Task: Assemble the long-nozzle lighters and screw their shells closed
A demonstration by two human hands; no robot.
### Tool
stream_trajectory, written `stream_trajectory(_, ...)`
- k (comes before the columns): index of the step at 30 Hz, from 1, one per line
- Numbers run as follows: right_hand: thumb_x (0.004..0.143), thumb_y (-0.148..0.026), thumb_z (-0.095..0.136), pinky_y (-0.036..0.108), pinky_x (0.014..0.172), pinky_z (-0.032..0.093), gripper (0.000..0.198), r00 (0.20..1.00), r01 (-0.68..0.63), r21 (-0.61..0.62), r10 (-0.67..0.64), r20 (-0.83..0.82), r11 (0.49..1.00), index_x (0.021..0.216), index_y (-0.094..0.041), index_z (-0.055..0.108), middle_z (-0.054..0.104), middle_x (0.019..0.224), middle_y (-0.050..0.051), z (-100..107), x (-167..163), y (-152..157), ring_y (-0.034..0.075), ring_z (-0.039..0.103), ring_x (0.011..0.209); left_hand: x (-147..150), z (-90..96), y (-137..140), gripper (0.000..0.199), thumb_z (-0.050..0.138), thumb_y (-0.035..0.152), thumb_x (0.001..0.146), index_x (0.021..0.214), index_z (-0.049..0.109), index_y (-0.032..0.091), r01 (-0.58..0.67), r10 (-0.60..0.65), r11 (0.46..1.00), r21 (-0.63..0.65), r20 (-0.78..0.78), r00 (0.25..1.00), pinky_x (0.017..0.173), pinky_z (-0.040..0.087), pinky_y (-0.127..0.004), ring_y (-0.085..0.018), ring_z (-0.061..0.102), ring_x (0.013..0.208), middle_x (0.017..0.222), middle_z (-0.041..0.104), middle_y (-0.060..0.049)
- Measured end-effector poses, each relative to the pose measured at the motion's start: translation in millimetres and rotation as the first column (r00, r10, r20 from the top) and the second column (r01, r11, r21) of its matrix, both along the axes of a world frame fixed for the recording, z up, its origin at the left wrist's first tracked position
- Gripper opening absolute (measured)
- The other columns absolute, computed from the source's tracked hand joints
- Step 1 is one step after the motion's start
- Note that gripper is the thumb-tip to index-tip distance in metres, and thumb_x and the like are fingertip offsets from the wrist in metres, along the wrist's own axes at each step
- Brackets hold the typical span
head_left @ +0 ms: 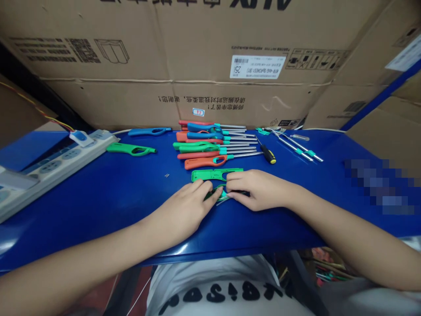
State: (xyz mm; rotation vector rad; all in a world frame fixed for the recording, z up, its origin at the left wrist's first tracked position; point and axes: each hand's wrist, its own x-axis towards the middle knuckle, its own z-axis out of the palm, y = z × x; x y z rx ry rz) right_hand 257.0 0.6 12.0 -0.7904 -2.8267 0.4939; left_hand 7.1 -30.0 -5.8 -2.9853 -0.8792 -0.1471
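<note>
Across a glossy blue tabletop [131, 184], light glints in streaks at the near edge; a printed cardboard sheet [197, 52] stands as the far wall, and a white power strip [55, 160] runs along the left. On the cardboard, a white label [258, 66] shows "25" and "(B1)", and two upside-down Chinese lines include 谢谢您. Below them, a small sticker [198, 112] reads "33".

At near centre, the person's left hand [192, 204] has thumb and fingers closed on a green plastic casing [209, 195]. The right hand [256, 188] bends its fingertips toward the teal piece [224, 193] there; whether it pinches anything cannot be told. Just beyond lies a hollow, moulded green half-shell [210, 174]. Farther off, smooth orange, blue and green lighters [200, 148] with shiny metal tubes lie stacked side by side, a black-and-yellow screwdriver [270, 154] to their right.
</note>
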Motion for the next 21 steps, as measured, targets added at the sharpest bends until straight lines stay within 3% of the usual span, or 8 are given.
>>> stream_trajectory(5,0.091,-0.02,0.064,0.024,0.065,0.042,0.005,0.978,0.111,-0.152,-0.135,-0.159,0.982,0.093,-0.016,0.066,0.062,0.088,0.003,-6.9,-2.5,2.8,0.012,0.054,0.071,0.3,1.8,-1.2,0.052,0.041,0.008,0.097,0.148,0.047,0.013,-0.008,0.008,1.0,0.014,-0.025,1.0,0.083,0.053,-0.044,-0.031,0.055,0.1,0.107,0.058,-0.015)
stream_trajectory(7,0.088,-0.025,0.07,0.023,0.061,0.041,0.011,0.96,0.145,-0.192,-0.185,-0.21,0.971,0.095,-0.016,0.067,0.061,0.086,0.001,-8.2,-4.4,3.3,0.01,0.05,0.064,0.4,3.1,-0.1,0.05,0.042,0.01,0.098,0.148,0.048,0.016,-0.016,0.016,1.0,-0.017,0.003,1.0,0.083,0.053,-0.043,-0.029,0.056,0.098,0.107,0.058,-0.015)
stream_trajectory(9,0.088,-0.031,0.071,0.023,0.06,0.041,0.017,0.94,0.166,-0.169,-0.208,-0.271,0.972,0.094,-0.016,0.068,0.06,0.081,0.001,-6.5,-2.7,7.0,0.01,0.049,0.063,0.7,3.6,1.5,0.048,0.042,0.011,0.099,0.147,0.049,0.017,-0.018,0.02,0.999,-0.044,0.051,0.999,0.085,0.054,-0.043,-0.028,0.057,0.098,0.108,0.059,-0.014)
stream_trajectory(12,0.093,-0.036,0.064,0.025,0.064,0.042,0.02,0.884,0.326,0.012,-0.3,-0.359,0.945,0.091,-0.017,0.069,0.064,0.081,0.003,1.1,17.1,24.7,0.013,0.054,0.067,0.8,2.1,4.2,0.042,0.042,0.014,0.101,0.141,0.054,0.014,-0.019,0.028,0.997,-0.073,0.127,0.991,0.089,0.056,-0.043,-0.027,0.059,0.1,0.111,0.059,-0.015)
stream_trajectory(14,0.094,-0.032,0.058,0.03,0.071,0.044,0.018,0.798,0.552,0.195,-0.446,-0.406,0.811,0.09,-0.018,0.069,0.067,0.088,0.006,6.1,46.1,44.8,0.018,0.058,0.077,0.2,-0.1,6.0,0.038,0.043,0.017,0.102,0.137,0.058,0.011,-0.02,0.034,0.996,-0.086,0.169,0.985,0.09,0.056,-0.044,-0.027,0.06,0.101,0.111,0.06,-0.015)
stream_trajectory(16,0.091,-0.026,0.057,0.035,0.082,0.046,0.015,0.637,0.768,0.311,-0.618,-0.461,0.56,0.09,-0.018,0.07,0.068,0.092,0.01,7.3,85.3,67.4,0.023,0.061,0.087,-1.0,-2.6,7.3,0.036,0.044,0.019,0.102,0.133,0.06,0.01,-0.015,0.035,0.995,-0.094,0.207,0.978,0.091,0.057,-0.043,-0.027,0.061,0.103,0.11,0.061,-0.015)
stream_trajectory(19,0.085,-0.017,0.058,0.04,0.095,0.044,0.025,0.323,0.937,0.245,-0.882,-0.342,0.248,0.105,-0.018,0.072,0.068,0.109,0.013,0.7,146.4,94.0,0.028,0.06,0.105,-3.2,-4.4,9.1,0.033,0.045,0.02,0.102,0.128,0.065,0.013,-0.008,0.031,0.995,-0.095,0.244,0.969,0.094,0.057,-0.043,-0.027,0.062,0.107,0.115,0.062,-0.015)
stream_trajectory(21,0.083,-0.018,0.06,0.046,0.092,0.045,0.026,0.204,0.969,0.197,-0.933,-0.297,0.149,0.106,-0.015,0.073,0.066,0.115,0.019,-7.0,176.8,102.9,0.034,0.059,0.107,-3.9,-3.2,10.2,0.031,0.046,0.021,0.102,0.124,0.067,0.015,-0.005,0.03,0.995,-0.099,0.243,0.97,0.095,0.057,-0.043,-0.027,0.062,0.108,0.117,0.062,-0.014)
